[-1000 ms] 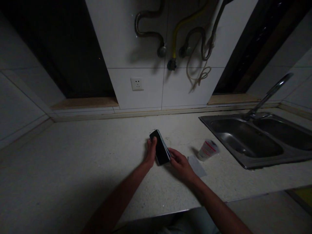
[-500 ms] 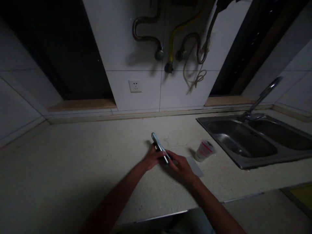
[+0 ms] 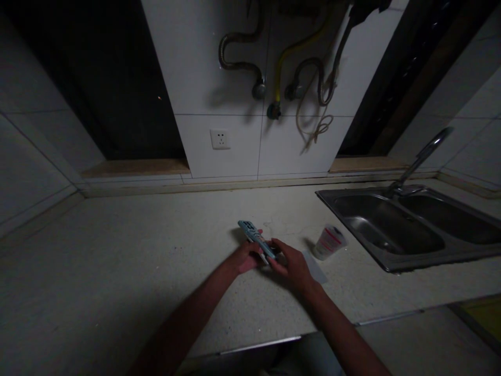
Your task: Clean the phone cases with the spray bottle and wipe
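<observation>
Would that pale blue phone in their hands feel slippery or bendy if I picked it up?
Probably stiff: the pale blue phone looks straight where the left hand and right hand hold it. Its slim, glossy-looking sides might be a little slippery. Being thin, it could tip if stood on edge.

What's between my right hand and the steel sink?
In the head view, a pale card lies flat on the countertop just past your right hand, and beyond it a small plastic cup with red marking stands before the steel sink.

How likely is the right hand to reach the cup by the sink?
Probably yes: the right hand sits near the cup, with only a flat pale card lying between them on the countertop.
</observation>
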Demonstrator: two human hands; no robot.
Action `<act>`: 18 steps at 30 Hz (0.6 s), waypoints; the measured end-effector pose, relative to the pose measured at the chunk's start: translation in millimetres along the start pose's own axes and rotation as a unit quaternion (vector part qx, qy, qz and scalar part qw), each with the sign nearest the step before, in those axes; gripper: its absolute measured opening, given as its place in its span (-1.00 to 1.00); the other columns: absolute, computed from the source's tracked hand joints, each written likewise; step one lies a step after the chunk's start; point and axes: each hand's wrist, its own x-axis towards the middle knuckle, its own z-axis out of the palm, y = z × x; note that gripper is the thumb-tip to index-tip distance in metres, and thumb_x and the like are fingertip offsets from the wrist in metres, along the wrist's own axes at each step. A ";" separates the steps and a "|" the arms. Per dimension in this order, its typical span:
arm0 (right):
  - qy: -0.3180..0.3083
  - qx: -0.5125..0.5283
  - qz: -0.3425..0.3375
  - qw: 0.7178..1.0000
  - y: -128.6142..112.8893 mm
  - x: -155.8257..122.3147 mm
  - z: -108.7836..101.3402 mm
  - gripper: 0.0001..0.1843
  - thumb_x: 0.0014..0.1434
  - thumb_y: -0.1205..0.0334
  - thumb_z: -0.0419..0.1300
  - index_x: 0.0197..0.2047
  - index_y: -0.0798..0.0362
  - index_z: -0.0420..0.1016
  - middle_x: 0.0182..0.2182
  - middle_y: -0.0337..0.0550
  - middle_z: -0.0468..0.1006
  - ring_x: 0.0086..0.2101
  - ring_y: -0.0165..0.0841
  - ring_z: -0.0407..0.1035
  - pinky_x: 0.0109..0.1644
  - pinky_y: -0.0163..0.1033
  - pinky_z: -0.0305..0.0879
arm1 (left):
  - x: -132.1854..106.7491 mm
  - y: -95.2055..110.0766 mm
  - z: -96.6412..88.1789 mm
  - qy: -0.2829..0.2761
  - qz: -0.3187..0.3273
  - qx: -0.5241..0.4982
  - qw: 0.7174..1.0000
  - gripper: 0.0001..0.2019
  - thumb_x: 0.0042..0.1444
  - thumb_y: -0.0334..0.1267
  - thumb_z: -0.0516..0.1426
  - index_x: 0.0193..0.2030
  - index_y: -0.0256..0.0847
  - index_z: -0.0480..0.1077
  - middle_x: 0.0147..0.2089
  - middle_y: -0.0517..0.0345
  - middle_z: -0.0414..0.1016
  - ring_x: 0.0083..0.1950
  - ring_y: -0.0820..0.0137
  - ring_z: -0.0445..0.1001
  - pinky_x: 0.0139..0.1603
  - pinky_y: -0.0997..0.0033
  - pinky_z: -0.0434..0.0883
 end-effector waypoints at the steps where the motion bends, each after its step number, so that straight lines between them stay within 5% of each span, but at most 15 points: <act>1: -0.006 -0.007 0.021 1.000 -0.9 0.3 1.4 -0.50 0.24 0.09 0.20 0.19 0.12 0.41 -0.03 0.11 0.64 -0.13 -0.16 0.59 -0.04 -0.11 0.51 | 0.9 0.0 -1.8 0.004 0.003 -0.004 1.000 -0.15 -0.26 -0.51 0.25 0.26 -0.03 0.23 -0.12 0.14 0.57 -0.08 0.19 0.57 0.03 0.03 0.44; 5: -0.056 -0.047 0.079 0.994 -7.5 1.3 10.1 -0.44 0.28 0.03 0.18 0.24 0.15 0.35 0.08 0.22 0.57 -0.01 -0.07 0.54 0.06 0.00 0.46 | 4.2 1.2 -10.5 0.016 0.001 -0.010 1.000 -0.20 -0.28 -0.51 0.21 0.24 -0.12 0.31 -0.13 0.11 0.59 -0.05 0.19 0.56 0.06 0.11 0.42; 9: -0.065 -0.141 0.059 0.986 -12.9 1.6 15.8 -0.44 0.31 0.00 0.16 0.25 0.19 0.34 0.10 0.28 0.54 0.07 0.04 0.46 0.19 0.20 0.30 | 6.4 2.2 -17.9 -0.023 0.005 -0.007 1.000 -0.26 -0.26 -0.50 0.17 0.20 -0.21 0.36 0.03 -0.06 0.59 0.11 0.09 0.52 0.16 0.04 0.37; 13: -0.116 -0.158 0.033 0.980 -10.7 0.8 14.0 -0.50 0.35 0.01 0.14 0.21 0.19 0.38 -0.15 0.17 0.65 -0.14 -0.07 0.54 -0.04 -0.02 0.43 | 7.9 2.0 -24.9 -0.043 -0.001 0.009 0.999 -0.33 -0.25 -0.53 0.14 0.14 -0.26 0.39 0.11 -0.15 0.56 0.18 0.04 0.49 0.21 -0.02 0.32; 18: -0.130 -0.164 0.007 0.978 -4.7 -0.5 8.4 -0.58 0.34 0.13 0.16 0.19 0.15 0.39 -0.13 0.14 0.63 -0.18 -0.14 0.53 -0.07 -0.10 0.41 | 9.5 3.1 -34.7 -0.077 -0.019 0.014 0.997 -0.35 -0.21 -0.54 0.13 0.14 -0.25 0.39 0.15 -0.16 0.54 0.21 0.03 0.47 0.25 -0.08 0.28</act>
